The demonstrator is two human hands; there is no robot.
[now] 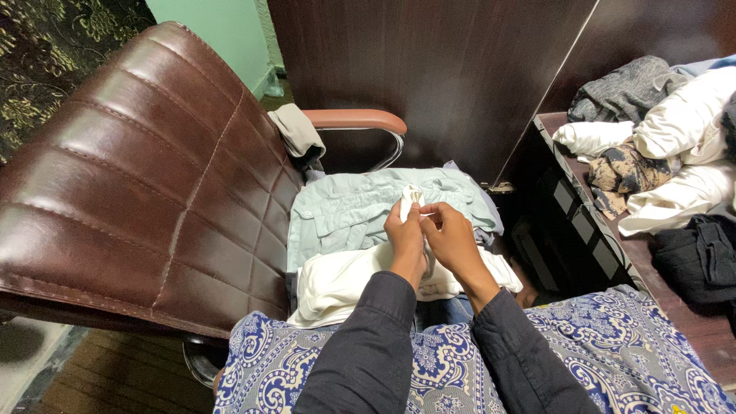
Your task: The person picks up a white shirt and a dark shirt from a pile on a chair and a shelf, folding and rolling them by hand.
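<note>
Nearest, along the bottom edge: blue patterned fabric (pixel 613 345) spread across the lap, two dark sleeves (pixel 368 345) crossing it toward frame center. Just past the cuffs, left hand (pixel 405 239) and right hand (pixel 452 238) side by side, touching. Fingers (pixel 429 211) of both pinched shut on a small white cloth piece (pixel 412 201), held up just above center. Beneath the hands, a cream garment (pixel 337 280) folded on the chair seat, overlapping a pale green shirt (pixel 360 207) lying flat behind it. Filling the left half, a brown padded chair back (pixel 130 176), tilted toward the camera. Past the shirt, a padded armrest (pixel 356 119) with a beige cloth (pixel 295 132) draped at its left end. Right side: a dark desk (pixel 690 322) bearing a clothes pile (pixel 659 146) of white, grey, patterned and black pieces. Farthest back, a dark wood panel (pixel 429 61), a green wall strip (pixel 222 31) in the upper left.
</note>
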